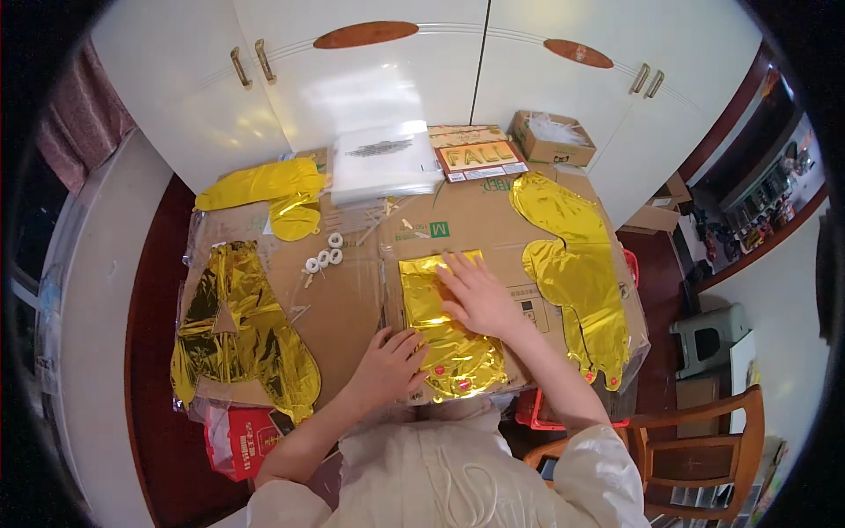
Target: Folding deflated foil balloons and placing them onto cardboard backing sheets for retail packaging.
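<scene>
A folded gold foil balloon (pixel 440 304) lies flat on the cardboard in front of me, with small red dots near its rounded lower end. My right hand (pixel 480 299) rests palm down on its upper right part, fingers spread. Beside its lower left edge, my left hand (pixel 390 361) lies with fingers stretched and a little apart, the tips touching the foil. Neither hand grips anything. Another flat gold balloon (pixel 576 273), long and curvy, is spread out on the right. An A-shaped one (pixel 242 330) lies at the left, and a further gold balloon (pixel 264 187) sits at the far left.
Cardboard (pixel 352 290) covers the work surface. At its back are a stack of clear plastic bags (pixel 383 176), a printed card (pixel 480 158) and a small open carton (pixel 553 138). Several white ribbon rolls (pixel 324 256) lie left of centre. A wooden chair (pixel 695 458) stands at lower right.
</scene>
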`<state>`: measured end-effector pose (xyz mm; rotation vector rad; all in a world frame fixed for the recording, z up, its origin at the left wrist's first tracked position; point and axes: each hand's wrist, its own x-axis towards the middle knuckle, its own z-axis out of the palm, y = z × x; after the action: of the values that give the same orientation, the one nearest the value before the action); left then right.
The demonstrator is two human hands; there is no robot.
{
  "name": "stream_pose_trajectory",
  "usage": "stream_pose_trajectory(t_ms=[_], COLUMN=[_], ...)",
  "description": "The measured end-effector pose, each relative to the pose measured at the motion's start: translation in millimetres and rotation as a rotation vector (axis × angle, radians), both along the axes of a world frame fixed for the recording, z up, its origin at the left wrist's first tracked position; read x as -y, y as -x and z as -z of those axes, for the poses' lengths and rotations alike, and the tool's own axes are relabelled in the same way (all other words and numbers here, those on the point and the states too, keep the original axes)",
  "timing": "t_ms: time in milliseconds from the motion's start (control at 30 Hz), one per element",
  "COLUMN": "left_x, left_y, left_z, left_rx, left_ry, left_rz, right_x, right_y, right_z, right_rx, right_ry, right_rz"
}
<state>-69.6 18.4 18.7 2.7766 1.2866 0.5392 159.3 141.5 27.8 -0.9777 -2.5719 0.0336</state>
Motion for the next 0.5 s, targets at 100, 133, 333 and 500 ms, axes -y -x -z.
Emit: stream_pose_trajectory(t_ms=[100, 133, 333, 500], left_x=[0, 0, 2, -22], left_y=[-2, -2, -1, 9], left_z=[1, 1, -3, 3], left_rx=[0.017, 0.014, 0.025, 0.029], left_ry=[0.005, 0.013, 0.033, 0.044], left_rz=[-0.007, -0.009, 0.002, -0.074], right_x=[-4, -5, -6, -6], right_y=[5, 5, 2, 2], right_z=[16, 21, 30, 29], right_rx=[0.114, 0.114, 0.119, 0.112], right_ry=[0.033, 0.039, 0.038, 0.058], right_rz=[-0.035, -0.036, -0.037, -0.034])
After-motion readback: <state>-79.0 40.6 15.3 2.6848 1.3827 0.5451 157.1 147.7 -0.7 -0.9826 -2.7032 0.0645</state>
